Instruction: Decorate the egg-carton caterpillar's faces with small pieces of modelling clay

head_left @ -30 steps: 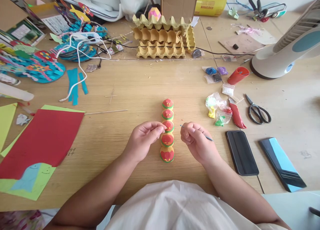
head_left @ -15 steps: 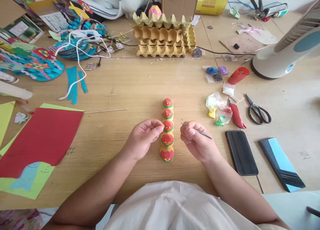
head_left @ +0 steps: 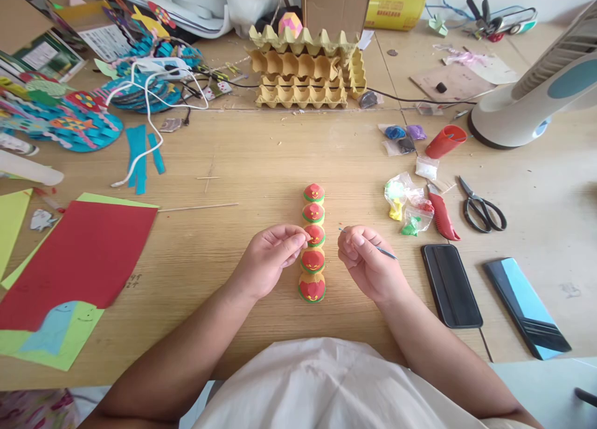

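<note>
A strip of several egg-carton cups [head_left: 312, 262] runs front to back on the table between my hands. Each cup is covered in red with a green rim, and small yellow face features show on them. My left hand [head_left: 268, 255] is closed in a pinch at the strip's left side, its fingertips overlapping the middle cup; whatever is in the pinch is too small to make out. To the right of the strip, my right hand [head_left: 368, 258] is closed around a thin blue-grey stick tool [head_left: 387, 253], whose tip points left towards the cups.
Bags of coloured clay [head_left: 410, 205], a red cutter [head_left: 443, 214], scissors [head_left: 482, 208] and two phones [head_left: 451, 286] lie to the right. Red paper [head_left: 88, 255] lies left. Egg cartons [head_left: 301, 93] stand at the back, and a white fan-like appliance [head_left: 513, 115] stands far right.
My left fingertips have shifted very slightly right over the middle cup. The right hand has turned a little around the tool; the strip stays in place.
</note>
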The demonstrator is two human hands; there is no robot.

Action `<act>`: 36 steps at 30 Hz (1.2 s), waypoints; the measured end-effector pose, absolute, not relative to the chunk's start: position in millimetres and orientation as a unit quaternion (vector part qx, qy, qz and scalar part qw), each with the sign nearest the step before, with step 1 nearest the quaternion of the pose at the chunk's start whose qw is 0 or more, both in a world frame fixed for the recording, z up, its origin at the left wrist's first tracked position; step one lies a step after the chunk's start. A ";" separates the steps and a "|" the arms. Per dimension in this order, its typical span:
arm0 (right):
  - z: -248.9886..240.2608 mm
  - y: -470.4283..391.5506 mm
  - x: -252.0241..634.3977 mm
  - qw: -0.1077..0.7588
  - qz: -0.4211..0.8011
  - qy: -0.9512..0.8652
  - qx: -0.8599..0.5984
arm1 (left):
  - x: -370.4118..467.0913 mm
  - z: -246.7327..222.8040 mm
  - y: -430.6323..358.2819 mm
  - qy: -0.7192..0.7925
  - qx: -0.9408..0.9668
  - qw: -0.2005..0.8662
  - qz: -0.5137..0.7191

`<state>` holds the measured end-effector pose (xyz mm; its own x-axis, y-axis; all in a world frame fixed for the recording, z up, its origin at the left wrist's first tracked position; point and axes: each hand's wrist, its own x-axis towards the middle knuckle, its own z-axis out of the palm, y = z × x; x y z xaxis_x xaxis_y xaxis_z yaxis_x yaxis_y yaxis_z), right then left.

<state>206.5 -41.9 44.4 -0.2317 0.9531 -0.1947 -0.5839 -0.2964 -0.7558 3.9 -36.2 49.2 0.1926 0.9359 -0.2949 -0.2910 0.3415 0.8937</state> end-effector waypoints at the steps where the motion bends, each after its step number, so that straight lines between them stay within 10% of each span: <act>1: 44.1 -41.9 206.4 0.522 0.734 -0.278 -0.334 | 4.0 49.3 -36.2 0.451 0.359 0.684 0.448; 36: 47.8 -16.2 198.2 0.483 0.548 -0.458 -0.507 | 1.6 36.6 -19.2 0.484 0.330 0.638 0.500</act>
<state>198.2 -16.2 47.8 -0.0201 0.9934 -0.1129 -0.0652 -0.1139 -0.9913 1.6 -19.2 36.6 0.0307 0.9573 -0.2875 -0.3189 0.2820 0.9049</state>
